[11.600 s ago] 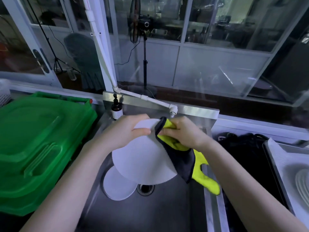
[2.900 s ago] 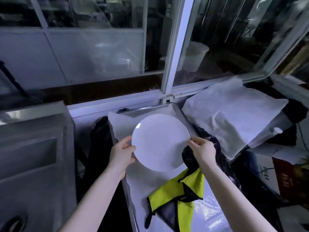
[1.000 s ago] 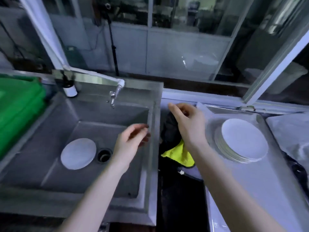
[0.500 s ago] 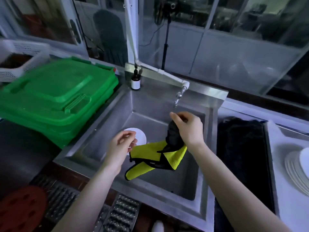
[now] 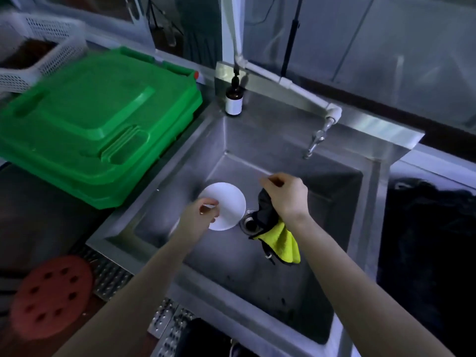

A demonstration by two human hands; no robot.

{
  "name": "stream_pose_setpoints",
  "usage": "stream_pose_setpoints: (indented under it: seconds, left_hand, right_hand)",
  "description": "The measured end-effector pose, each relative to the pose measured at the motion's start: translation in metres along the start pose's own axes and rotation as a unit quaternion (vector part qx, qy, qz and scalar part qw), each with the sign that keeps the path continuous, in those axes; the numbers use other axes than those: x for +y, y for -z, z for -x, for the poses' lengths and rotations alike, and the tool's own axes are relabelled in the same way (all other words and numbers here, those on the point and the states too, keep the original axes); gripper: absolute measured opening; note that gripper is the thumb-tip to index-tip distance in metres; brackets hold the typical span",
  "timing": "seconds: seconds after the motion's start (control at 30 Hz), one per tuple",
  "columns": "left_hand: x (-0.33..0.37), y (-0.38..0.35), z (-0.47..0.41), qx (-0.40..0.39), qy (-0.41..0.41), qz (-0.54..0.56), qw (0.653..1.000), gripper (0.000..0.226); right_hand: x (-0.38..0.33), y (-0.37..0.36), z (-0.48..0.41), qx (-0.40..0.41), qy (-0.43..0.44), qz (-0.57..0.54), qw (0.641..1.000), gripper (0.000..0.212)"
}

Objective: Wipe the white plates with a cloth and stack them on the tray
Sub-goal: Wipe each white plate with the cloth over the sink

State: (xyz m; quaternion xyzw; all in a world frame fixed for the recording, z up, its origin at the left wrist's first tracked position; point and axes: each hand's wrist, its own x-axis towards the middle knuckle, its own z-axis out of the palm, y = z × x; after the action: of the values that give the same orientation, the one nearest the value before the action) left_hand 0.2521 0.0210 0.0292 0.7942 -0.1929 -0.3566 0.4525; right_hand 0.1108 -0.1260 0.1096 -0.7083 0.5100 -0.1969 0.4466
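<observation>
White round plate (image 5: 229, 199) flat in sink (image 5: 257, 279); left hand (image 5: 198, 217) curled at rim, grip unclear; right hand (image 5: 286, 197) clutches black-yellow cloth (image 5: 282, 243).

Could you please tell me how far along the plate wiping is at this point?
Done: apparently most; only one white plate lies in the sink, tray out of view. In hand: the left hand is at that plate's edge, grip unclear; the right hand grips the cloth. Left: wipe it, stack it.

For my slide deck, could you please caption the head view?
Left hand at the white plate in the steel sink; right hand grips a yellow-and-black cloth.
</observation>
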Motion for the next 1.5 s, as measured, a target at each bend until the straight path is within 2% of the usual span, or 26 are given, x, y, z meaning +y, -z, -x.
stream_pose_setpoints:
  seconds: [0.2, 0.33, 0.53, 0.77, 1.07, 1.3, 1.5]
  left_hand:
    - [-0.032, -0.008, -0.087, -0.020, 0.043, -0.045, 0.998, 0.020]
    - [-0.056, -0.019, -0.154, -0.053, 0.053, -0.130, 0.989, 0.030]
    - [-0.095, -0.036, -0.230, -0.106, 0.028, -0.289, 0.951, 0.049]
    - [-0.124, -0.044, -0.284, -0.143, 0.009, -0.407, 0.902, 0.080]
    - [-0.139, -0.042, -0.305, -0.147, 0.048, -0.407, 0.900, 0.065]
    - [-0.129, -0.041, -0.297, -0.132, 0.030, -0.383, 0.914, 0.054]
    - [-0.119, -0.032, -0.296, -0.142, 0.019, -0.423, 0.895, 0.039]
  right_hand:
    - [0.022, -0.027, -0.056, -0.002, -0.064, 0.067, 0.996, 0.015]
    - [0.040, -0.045, -0.093, -0.006, -0.115, 0.099, 0.988, 0.016]
    - [0.061, -0.094, -0.141, -0.036, -0.187, 0.110, 0.976, 0.020]
    - [0.081, -0.124, -0.167, -0.033, -0.229, 0.131, 0.964, 0.024]
    - [0.082, -0.129, -0.174, -0.032, -0.254, 0.127, 0.958, 0.019]
    - [0.079, -0.129, -0.176, -0.023, -0.263, 0.126, 0.956, 0.017]
    - [0.078, -0.119, -0.169, -0.010, -0.260, 0.104, 0.960, 0.017]
